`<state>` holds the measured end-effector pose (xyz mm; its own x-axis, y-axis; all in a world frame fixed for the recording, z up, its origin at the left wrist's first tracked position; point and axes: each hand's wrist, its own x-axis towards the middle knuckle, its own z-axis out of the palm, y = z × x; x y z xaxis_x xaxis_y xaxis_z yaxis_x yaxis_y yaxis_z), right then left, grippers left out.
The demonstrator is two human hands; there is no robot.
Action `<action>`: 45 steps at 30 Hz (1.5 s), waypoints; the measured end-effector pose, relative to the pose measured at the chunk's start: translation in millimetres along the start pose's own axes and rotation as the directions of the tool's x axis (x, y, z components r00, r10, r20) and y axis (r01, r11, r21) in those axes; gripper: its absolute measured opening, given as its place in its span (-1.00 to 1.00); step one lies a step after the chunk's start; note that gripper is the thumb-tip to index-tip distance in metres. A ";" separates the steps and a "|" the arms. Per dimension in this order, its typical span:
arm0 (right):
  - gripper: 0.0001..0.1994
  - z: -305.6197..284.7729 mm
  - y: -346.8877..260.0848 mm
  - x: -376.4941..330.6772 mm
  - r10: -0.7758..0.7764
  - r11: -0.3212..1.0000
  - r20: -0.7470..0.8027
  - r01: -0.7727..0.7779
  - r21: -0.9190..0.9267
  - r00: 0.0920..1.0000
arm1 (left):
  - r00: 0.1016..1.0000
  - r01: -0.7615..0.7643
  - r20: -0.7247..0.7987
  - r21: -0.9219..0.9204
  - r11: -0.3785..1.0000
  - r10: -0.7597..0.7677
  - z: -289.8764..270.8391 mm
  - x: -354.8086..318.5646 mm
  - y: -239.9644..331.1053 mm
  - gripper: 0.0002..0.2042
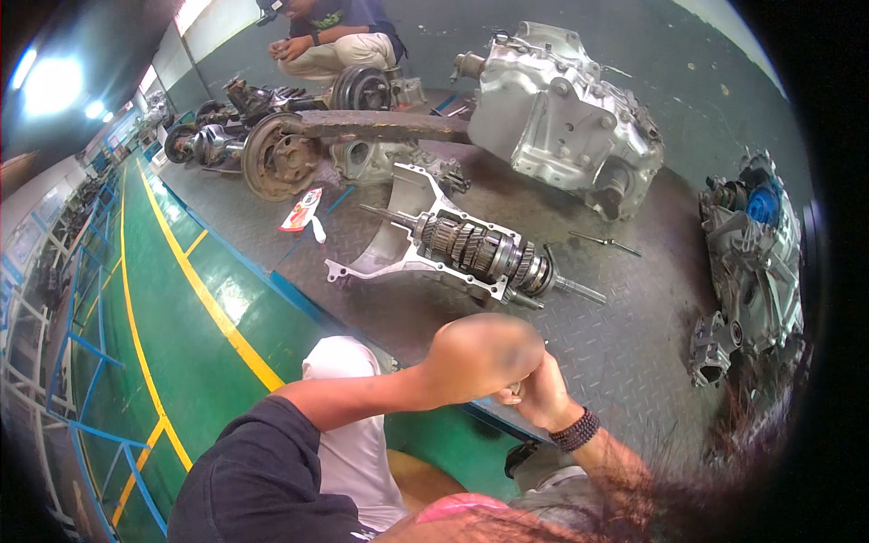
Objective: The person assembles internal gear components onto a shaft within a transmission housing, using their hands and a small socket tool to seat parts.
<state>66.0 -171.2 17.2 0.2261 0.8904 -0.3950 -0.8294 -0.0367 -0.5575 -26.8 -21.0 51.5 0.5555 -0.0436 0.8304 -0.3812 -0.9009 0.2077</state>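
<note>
Two bare hands met low in the middle of the view, the left forearm reaching in from the lower left out of a dark sleeve (244, 480), the right one rising from the lower right with a beaded bracelet (576, 431) at its wrist. The left hand (466, 362) was bent inward over the right, its fingers apparently curled, though a blurred patch covered its front; the right hand (549, 394) stood tilted up against it, partly hidden behind. Whether either gripped something could not be told. Loose dark strands blurred the lower right, and a pink thing (462, 505) was cut off by the lower edge. Just beyond the hands, on the dark, tread-patterned surface (652, 303), a gear shaft assembly (466, 246) lay in an open half casing (387, 246), whose floor was mostly hidden beneath the gears. A slim metal rod (605, 242) lay to its right, a small packet (301, 210) to its left. Farther off stood a big silver housing (561, 118) and a rusty drum (279, 161); behind them crouched another person (348, 47), cut off at the top.
</note>
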 end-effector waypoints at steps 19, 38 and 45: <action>-0.66 6.5 4.0 -3.4 -0.046 0.996 0.000 0.046 0.073 0.999 | 0.999 0.036 -0.033 -0.123 0.992 -0.040 6.4 -5.9 -12.1 -0.72; -0.57 7.6 6.8 -6.4 -0.096 0.995 -0.045 0.096 0.004 0.994 | 0.955 0.134 0.261 0.049 0.990 -0.143 18.4 -7.1 -23.3 -0.78; -0.54 14.5 7.8 -9.8 -0.072 0.997 -0.003 0.072 0.022 0.997 | 0.969 0.101 0.220 0.054 0.993 -0.110 10.1 -7.5 -24.5 -0.80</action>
<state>49.8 -173.6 27.3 0.2873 0.8892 -0.3562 -0.8220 0.0380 -0.5682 -14.1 -2.9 34.8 0.7427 -0.0379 0.6686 -0.2832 -0.9225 0.2622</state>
